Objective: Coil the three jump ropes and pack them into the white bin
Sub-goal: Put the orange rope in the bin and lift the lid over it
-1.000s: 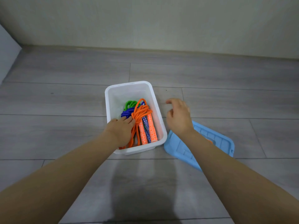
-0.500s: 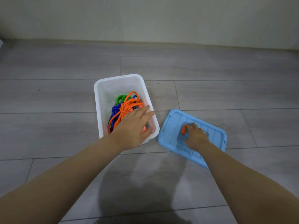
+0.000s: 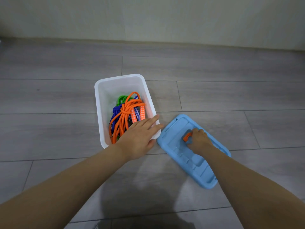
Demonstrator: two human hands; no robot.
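Observation:
The white bin (image 3: pixel 105 90) stands on the floor and holds three coiled jump ropes: an orange rope (image 3: pixel 127 109) on top, a blue rope (image 3: pixel 116 111) under it and a green rope (image 3: pixel 122 98) at the back. Patterned handles (image 3: pixel 138 113) lie along the bin's right side. My left hand (image 3: pixel 140 136) rests flat on the bin's near right corner, fingers spread. My right hand (image 3: pixel 198 140) is closed on the orange handle (image 3: pixel 187 136) of the light blue lid (image 3: pixel 183 159), which lies flat on the floor to the right of the bin.
Grey wood-look floor boards surround the bin and lid. A pale wall with a skirting line (image 3: pixel 148 41) runs across the back. My shadow falls on the floor at the bottom centre.
My left hand came out of the bin and settled on its near right corner. My right hand dropped onto the blue lid and closed on its orange handle.

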